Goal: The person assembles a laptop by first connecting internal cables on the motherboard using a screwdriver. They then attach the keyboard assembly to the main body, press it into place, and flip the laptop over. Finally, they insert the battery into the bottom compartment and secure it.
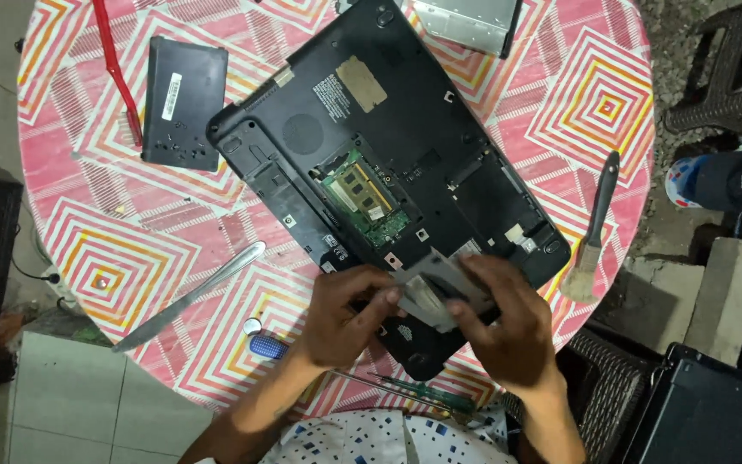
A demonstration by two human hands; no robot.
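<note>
A black laptop (405, 129) lies upside down on a round table, its bottom hatch open and a green memory module (362, 193) exposed. Over its near edge both hands hold a flat grey metal drive (435, 283). My left hand (345, 318) grips the drive's left side with thumb and fingers. My right hand (504, 322) clasps its right side from above and hides part of it.
The table wears a pink, orange and white diamond-pattern cloth (594, 103). On it lie a black cover panel (184, 101), a red tool (116, 69), a metal knife (191, 296), a brush (594, 228), a blue-handled screwdriver (270, 347), another screwdriver (405, 393) and a silver optical drive (465, 21). Dark chairs stand at right.
</note>
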